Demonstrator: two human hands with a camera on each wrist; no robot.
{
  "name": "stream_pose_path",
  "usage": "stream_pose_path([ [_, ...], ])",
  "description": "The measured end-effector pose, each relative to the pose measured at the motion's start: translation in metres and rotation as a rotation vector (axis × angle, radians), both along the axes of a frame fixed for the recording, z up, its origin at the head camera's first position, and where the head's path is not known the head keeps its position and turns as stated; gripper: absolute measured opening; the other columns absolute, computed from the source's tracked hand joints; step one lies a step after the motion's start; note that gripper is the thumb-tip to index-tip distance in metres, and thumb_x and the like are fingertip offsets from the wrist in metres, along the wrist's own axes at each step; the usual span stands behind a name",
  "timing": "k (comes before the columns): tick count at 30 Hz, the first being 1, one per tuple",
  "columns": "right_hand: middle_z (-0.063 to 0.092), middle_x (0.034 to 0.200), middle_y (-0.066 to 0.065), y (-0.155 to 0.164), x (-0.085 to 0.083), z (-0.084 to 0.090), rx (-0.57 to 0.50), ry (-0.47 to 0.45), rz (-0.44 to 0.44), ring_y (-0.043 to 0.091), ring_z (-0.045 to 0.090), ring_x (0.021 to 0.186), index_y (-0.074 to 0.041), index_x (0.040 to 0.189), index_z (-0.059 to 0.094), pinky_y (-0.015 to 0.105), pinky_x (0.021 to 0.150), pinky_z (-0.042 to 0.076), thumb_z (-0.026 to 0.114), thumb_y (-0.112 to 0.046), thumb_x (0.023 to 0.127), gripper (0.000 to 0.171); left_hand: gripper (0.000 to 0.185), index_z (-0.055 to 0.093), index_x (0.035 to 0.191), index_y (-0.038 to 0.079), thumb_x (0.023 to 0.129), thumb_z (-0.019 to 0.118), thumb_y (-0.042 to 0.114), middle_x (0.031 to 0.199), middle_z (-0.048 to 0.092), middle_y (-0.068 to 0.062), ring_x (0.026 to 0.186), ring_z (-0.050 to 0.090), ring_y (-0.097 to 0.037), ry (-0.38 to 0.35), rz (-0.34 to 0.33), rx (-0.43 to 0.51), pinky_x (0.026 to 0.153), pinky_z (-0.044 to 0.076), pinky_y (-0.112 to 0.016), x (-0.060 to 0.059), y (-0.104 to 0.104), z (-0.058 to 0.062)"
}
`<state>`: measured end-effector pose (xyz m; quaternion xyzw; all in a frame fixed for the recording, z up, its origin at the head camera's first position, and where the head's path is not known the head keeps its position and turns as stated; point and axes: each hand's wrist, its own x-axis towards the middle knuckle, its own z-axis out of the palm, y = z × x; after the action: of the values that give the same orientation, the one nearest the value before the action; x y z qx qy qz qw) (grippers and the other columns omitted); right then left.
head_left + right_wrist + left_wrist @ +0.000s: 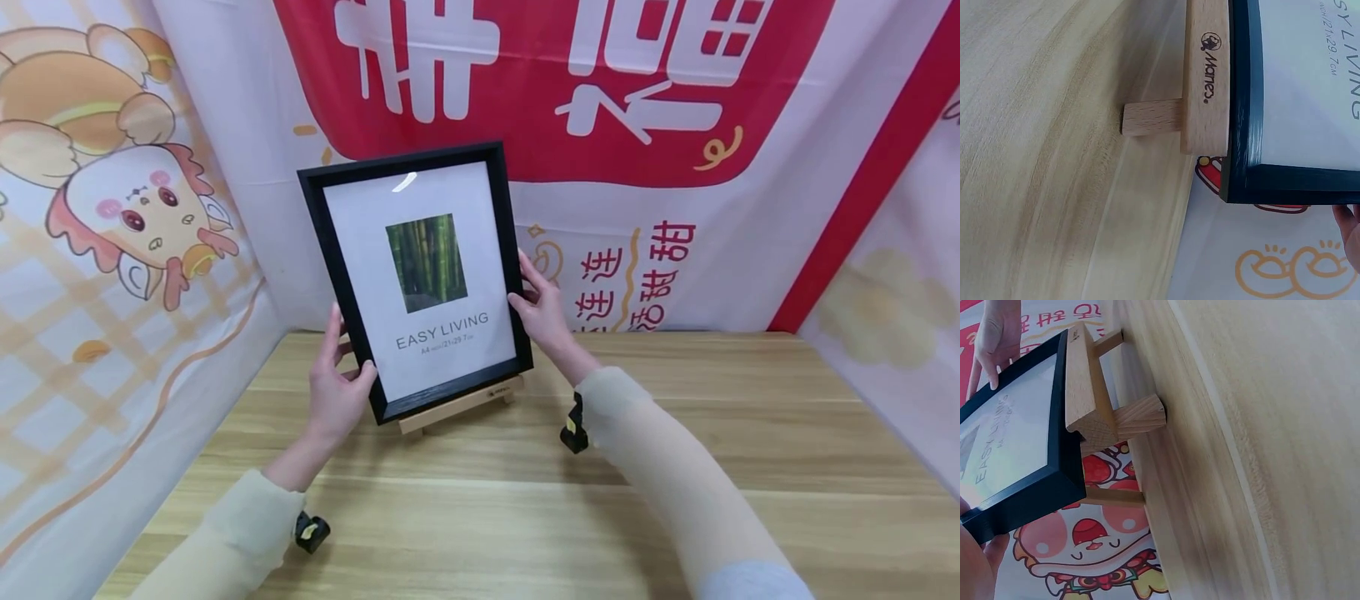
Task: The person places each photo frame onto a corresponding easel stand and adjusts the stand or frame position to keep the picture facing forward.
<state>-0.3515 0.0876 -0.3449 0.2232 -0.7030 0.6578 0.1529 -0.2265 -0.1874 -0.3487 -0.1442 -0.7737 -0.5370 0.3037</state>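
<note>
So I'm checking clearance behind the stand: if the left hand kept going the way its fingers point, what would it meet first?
The left hand already holds the black picture frame at its lower left edge. Fingers point up and away; beyond them probably the printed backdrop, though depth is unclear.

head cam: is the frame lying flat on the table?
No. The black picture frame stands near upright on the wooden stand, with the left hand and right hand at its sides.

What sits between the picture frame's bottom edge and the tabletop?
A wooden easel stand: the black picture frame rests on its ledge, and the stand's feet sit on the wooden table. Head view shows it; both wrist views show the ledge under the frame.
</note>
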Motion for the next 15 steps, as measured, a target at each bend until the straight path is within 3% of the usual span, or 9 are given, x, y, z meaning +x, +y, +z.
stream_pose_path([
  [15,0.042,0.148,0.013,-0.0028,-0.0032,-0.0015,0.008,-0.024,0.008,0.038,0.057,0.114,-0.016,0.151,0.035,0.038,0.095,0.050,0.052,0.016,0.091,0.071,0.088,0.016,0.156,0.011,0.082,0.050,-0.021,0.150,0.031,-0.018,0.104,0.053,-0.035,-0.048,0.019,0.015,0.069,0.053,-0.014,0.0026,0.0008,-0.0020],
])
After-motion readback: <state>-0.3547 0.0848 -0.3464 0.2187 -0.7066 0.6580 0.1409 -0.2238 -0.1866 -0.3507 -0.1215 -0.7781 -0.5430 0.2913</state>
